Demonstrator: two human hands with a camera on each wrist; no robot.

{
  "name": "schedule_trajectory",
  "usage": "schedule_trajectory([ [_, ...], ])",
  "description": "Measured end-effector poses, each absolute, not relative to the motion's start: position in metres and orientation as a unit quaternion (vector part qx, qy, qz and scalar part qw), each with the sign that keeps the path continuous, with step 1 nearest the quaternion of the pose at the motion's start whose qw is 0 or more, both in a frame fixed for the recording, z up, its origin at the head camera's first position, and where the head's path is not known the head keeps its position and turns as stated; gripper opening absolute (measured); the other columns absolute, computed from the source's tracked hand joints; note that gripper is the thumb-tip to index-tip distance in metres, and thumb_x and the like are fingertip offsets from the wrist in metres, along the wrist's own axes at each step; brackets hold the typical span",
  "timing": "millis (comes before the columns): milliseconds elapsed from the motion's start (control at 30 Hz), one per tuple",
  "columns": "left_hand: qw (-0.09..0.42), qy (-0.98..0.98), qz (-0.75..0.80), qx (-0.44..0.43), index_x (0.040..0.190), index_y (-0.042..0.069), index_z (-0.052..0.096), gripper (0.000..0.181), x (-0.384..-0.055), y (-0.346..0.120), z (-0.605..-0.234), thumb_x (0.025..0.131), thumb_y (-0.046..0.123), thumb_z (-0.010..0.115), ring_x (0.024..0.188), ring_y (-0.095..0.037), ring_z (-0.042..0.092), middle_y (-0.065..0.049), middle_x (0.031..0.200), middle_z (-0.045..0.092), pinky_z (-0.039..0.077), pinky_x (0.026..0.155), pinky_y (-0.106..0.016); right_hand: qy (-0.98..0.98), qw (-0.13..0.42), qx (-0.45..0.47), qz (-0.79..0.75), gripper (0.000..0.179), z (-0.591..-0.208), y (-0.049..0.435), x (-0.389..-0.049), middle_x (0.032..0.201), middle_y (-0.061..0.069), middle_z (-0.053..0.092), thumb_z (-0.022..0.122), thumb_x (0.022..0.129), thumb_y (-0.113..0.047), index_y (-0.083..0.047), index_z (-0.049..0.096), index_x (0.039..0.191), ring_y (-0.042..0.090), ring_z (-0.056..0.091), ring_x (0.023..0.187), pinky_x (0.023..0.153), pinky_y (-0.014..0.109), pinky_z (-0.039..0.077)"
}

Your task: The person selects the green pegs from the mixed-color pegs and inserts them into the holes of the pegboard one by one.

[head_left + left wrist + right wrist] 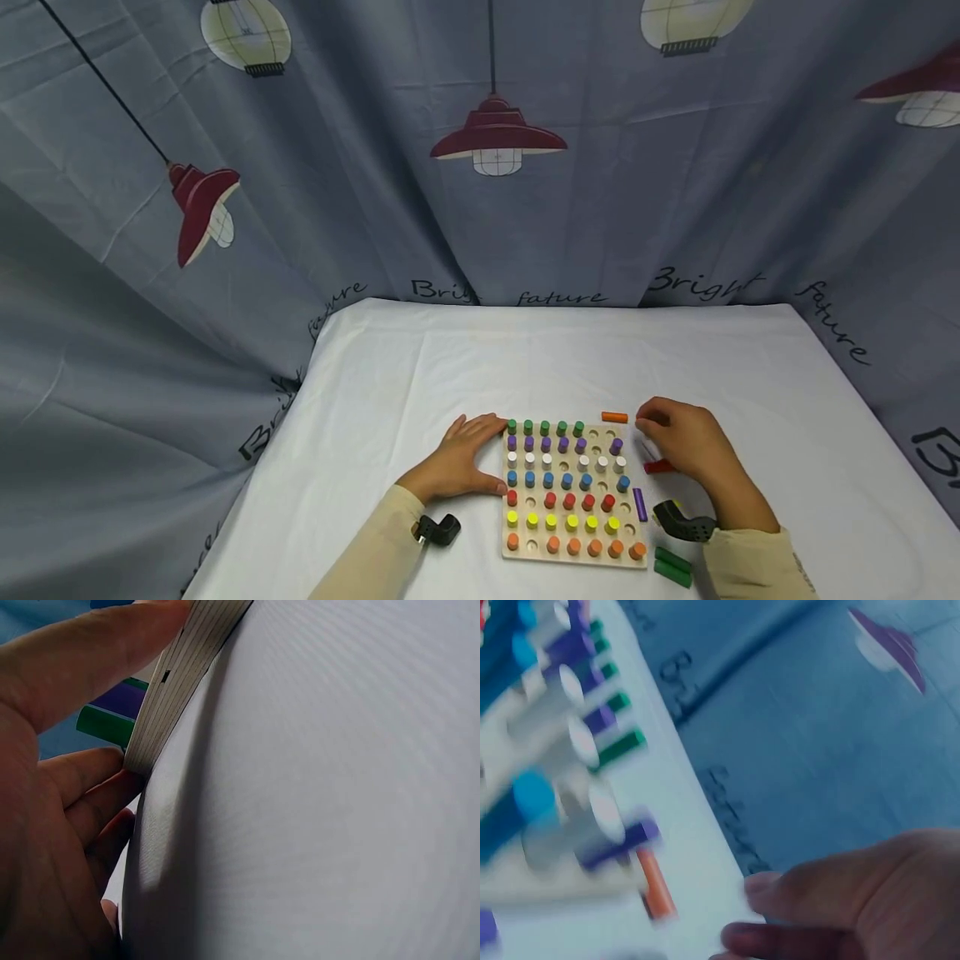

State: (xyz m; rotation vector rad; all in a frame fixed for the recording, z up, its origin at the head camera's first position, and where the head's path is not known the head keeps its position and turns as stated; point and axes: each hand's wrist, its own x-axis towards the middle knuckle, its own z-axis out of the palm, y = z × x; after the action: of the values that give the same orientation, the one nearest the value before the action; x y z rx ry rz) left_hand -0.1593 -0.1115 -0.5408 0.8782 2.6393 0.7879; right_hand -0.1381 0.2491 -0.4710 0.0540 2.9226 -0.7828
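Note:
A wooden pegboard [574, 560] holds rows of upright green, purple, white, blue, red, yellow and orange pegs, with some holes bare. My left hand [467, 460] spreads along its left side, thumb against the edge and fingertips at the far corner; the left wrist view shows the thumb on the layered wooden edge [169, 697]. Beyond the board's right side, my right hand [686, 437] hovers with fingers bent loosely and no peg visible between them. Closest to its fingertips lies an orange peg [614, 417]. A red peg [659, 467] rests under the hand.
A loose purple peg [640, 505] lies along the board's right edge. Two green pegs [672, 567] lie near the right sleeve. White cloth [420, 367] covers the table, and a grey printed curtain [360, 167] hangs behind it. Both wrists carry black cameras.

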Motion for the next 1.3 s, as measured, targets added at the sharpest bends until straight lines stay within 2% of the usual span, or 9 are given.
schedule_trajectory([
  [100, 0.123, 0.907, 0.268, 0.3, 0.152, 0.022, 0.031, 0.104, -0.16, -0.114, -0.54, 0.069, 0.061, 0.078, 0.147, -0.017, 0.023, 0.003, 0.156, 0.034, 0.004, 0.124, -0.048, 0.961, 0.117, 0.042, -0.246, 0.016, -0.468, 0.264, -0.132, 0.092, 0.005, 0.068, 0.068, 0.09, -0.027, -0.014, 0.07, 0.099, 0.022, 0.056, 0.081, 0.064, 0.036, 0.049],
  [267, 0.125, 0.904, 0.276, 0.302, 0.152, 0.023, 0.032, 0.102, -0.16, -0.113, -0.541, 0.069, 0.062, 0.078, 0.148, -0.017, 0.023, 0.002, 0.156, 0.034, 0.004, 0.124, -0.048, 0.949, 0.215, 0.025, -0.229, 0.016, -0.471, 0.275, -0.111, 0.08, -0.002, 0.063, 0.076, 0.083, -0.03, -0.016, 0.069, 0.088, 0.018, 0.053, 0.076, 0.06, 0.029, 0.044],
  [467, 0.121, 0.902, 0.275, 0.311, 0.152, 0.023, 0.031, 0.103, -0.162, -0.109, -0.544, 0.069, 0.063, 0.076, 0.148, -0.018, 0.023, 0.003, 0.156, 0.033, 0.004, 0.123, -0.05, 0.95, 0.246, 0.008, -0.194, 0.029, -0.475, 0.277, -0.082, 0.072, -0.003, 0.057, 0.083, 0.072, -0.039, -0.019, 0.062, 0.077, 0.016, 0.049, 0.07, 0.057, 0.03, 0.037],
  [700, 0.128, 0.906, 0.269, 0.299, 0.153, 0.025, 0.03, 0.104, -0.16, -0.111, -0.543, 0.068, 0.065, 0.076, 0.148, -0.014, 0.021, 0.006, 0.157, 0.032, 0.002, 0.124, -0.046, 0.928, 0.331, 0.002, -0.171, 0.036, -0.476, 0.257, -0.067, 0.075, -0.001, 0.055, 0.086, 0.065, -0.043, -0.022, 0.064, 0.085, 0.015, 0.05, 0.071, 0.059, 0.032, 0.042],
  [1033, 0.125, 0.91, 0.26, 0.296, 0.153, 0.026, 0.029, 0.104, -0.162, -0.114, -0.545, 0.069, 0.063, 0.077, 0.148, -0.011, 0.021, 0.009, 0.156, 0.032, 0.001, 0.124, -0.044, 0.931, 0.342, 0.005, -0.13, 0.041, -0.481, 0.245, -0.057, 0.072, 0.0, 0.054, 0.089, 0.061, -0.039, -0.02, 0.062, 0.087, 0.017, 0.05, 0.068, 0.059, 0.035, 0.044],
  [1300, 0.131, 0.907, 0.269, 0.298, 0.153, 0.028, 0.028, 0.104, -0.162, -0.113, -0.548, 0.068, 0.066, 0.076, 0.148, -0.01, 0.02, 0.011, 0.156, 0.031, 0.0, 0.124, -0.042, 0.934, 0.34, -0.003, -0.112, 0.038, -0.49, 0.241, -0.057, 0.072, -0.001, 0.054, 0.088, 0.065, -0.036, -0.02, 0.06, 0.087, 0.017, 0.05, 0.068, 0.059, 0.035, 0.044],
])
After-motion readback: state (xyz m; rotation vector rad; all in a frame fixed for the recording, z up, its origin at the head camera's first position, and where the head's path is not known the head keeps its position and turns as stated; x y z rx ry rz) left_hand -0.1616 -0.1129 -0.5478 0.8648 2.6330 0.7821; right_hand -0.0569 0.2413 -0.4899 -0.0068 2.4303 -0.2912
